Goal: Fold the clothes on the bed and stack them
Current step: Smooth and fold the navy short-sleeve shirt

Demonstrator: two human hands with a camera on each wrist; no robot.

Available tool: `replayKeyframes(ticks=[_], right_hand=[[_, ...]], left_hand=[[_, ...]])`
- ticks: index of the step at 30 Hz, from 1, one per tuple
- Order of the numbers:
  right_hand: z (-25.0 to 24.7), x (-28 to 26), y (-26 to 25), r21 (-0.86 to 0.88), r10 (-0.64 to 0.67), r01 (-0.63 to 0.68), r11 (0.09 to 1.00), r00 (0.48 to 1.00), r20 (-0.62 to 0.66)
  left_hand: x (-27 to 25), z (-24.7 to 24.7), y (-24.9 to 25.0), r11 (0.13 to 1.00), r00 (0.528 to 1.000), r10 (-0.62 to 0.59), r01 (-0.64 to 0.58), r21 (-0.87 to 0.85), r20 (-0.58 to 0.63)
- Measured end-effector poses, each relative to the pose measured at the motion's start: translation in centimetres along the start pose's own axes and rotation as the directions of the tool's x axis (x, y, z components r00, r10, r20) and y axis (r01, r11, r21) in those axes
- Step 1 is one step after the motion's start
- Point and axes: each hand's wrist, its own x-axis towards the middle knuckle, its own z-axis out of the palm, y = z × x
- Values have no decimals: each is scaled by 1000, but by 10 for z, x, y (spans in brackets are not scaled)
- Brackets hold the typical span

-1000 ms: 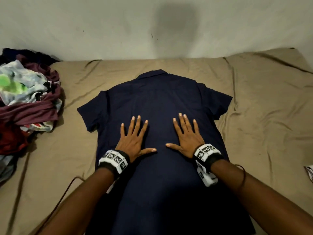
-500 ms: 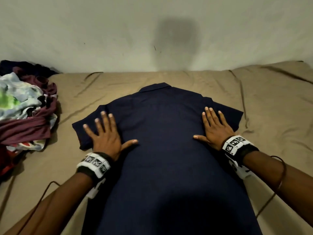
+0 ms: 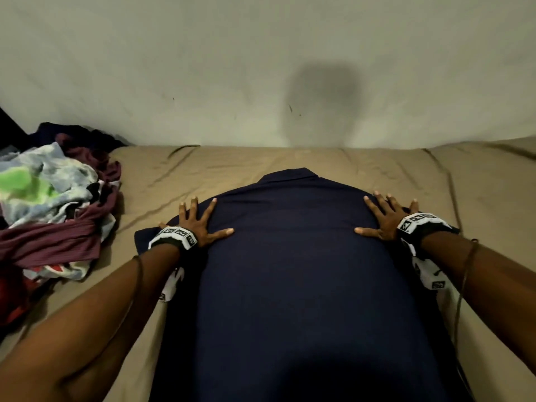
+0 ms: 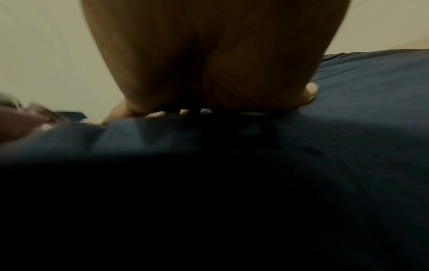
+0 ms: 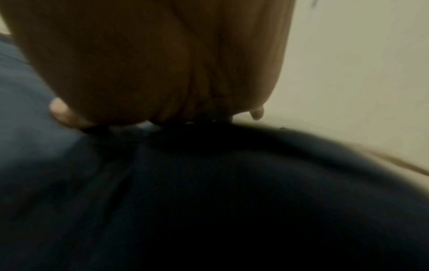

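A navy short-sleeved shirt (image 3: 293, 256) lies flat on the bed, back up, collar toward the wall. My left hand (image 3: 200, 224) lies flat with spread fingers on its left shoulder, beside the left sleeve (image 3: 145, 240). My right hand (image 3: 383, 219) lies flat with spread fingers on the right shoulder and covers most of the right sleeve. In the left wrist view the left hand (image 4: 209, 73) presses on the navy shirt (image 4: 325, 146). The right wrist view shows the right hand (image 5: 150, 64) on the same shirt (image 5: 209, 183). Neither hand grips cloth.
A pile of unfolded clothes (image 3: 49, 207), maroon, tie-dye and red, lies at the left edge of the bed. The tan bed sheet (image 3: 478, 198) stretches to the right of the shirt. A pale wall (image 3: 261, 68) runs along the far side.
Both hands have slid outward and up from the middle of the shirt's back to its shoulders, flat all the way. The head view has moved closer.
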Motion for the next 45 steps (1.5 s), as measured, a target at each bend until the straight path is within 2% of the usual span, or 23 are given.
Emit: replayKeyframes(ticks=[3,5,8,10,11,12,13,15,18,19,20,22,25,28,32,35,37,40,45], right_hand=[[-6,0,-11,-74,49,-52,996,998,-35],[-13,-15,-30,-127,33,-47,991,993,-110],[-10,-59,-75,-166,-85,47,985,969,-231],[-1,-94,-119,-145,-215,178,973,928,-305],[5,-112,-144,-124,-275,248,961,907,-319],[11,-127,-167,-118,-338,317,941,884,-322],[15,-139,-193,-123,-401,382,916,862,-310],[20,-160,-251,-156,-514,490,858,811,-281],[13,-177,-342,-139,-618,612,778,708,-343],[8,-179,-373,-115,-628,634,765,694,-352],[3,-180,-401,-93,-623,636,766,698,-352],[-8,-179,-448,-34,-586,606,795,751,-304],[-18,-154,-490,-59,-498,504,862,818,-286],[-19,-125,-509,-16,-388,406,914,860,-332],[-23,-112,-529,-6,-387,401,916,882,-270],[-37,-111,-520,-51,-401,409,911,852,-336],[-48,-111,-508,-53,-424,439,897,819,-387],[-61,-116,-477,-15,-455,489,872,800,-392],[-88,-124,-414,241,-311,466,851,818,-484]], left_hand=[[-22,-4,-1,998,998,-60,60,14,-33],[-65,3,7,1000,992,-16,17,8,-123],[-163,50,3,986,962,77,-112,-120,-261],[-242,92,-16,956,946,54,-141,-257,-320],[-280,116,-28,955,949,23,-113,-273,-314],[-310,138,-39,958,962,-23,-57,-280,-273],[-333,158,-49,943,982,-78,18,-332,-169],[-361,202,-71,915,987,-142,99,-391,-82],[-374,215,-87,827,988,-146,95,-554,-48],[-375,209,-92,786,985,-170,138,-603,4],[-374,205,-94,782,984,-176,162,-601,36],[-371,195,-99,797,984,-150,179,-576,98],[-357,188,-105,823,969,-140,228,-521,204],[-346,191,-106,819,956,-90,231,-526,280],[-341,191,-99,810,952,-42,211,-548,304],[-339,192,-92,807,942,-59,239,-540,330],[-339,188,-88,801,949,-64,233,-552,308],[-351,186,-79,788,962,-31,190,-586,271],[-379,178,-63,727,986,-39,139,-673,161]])
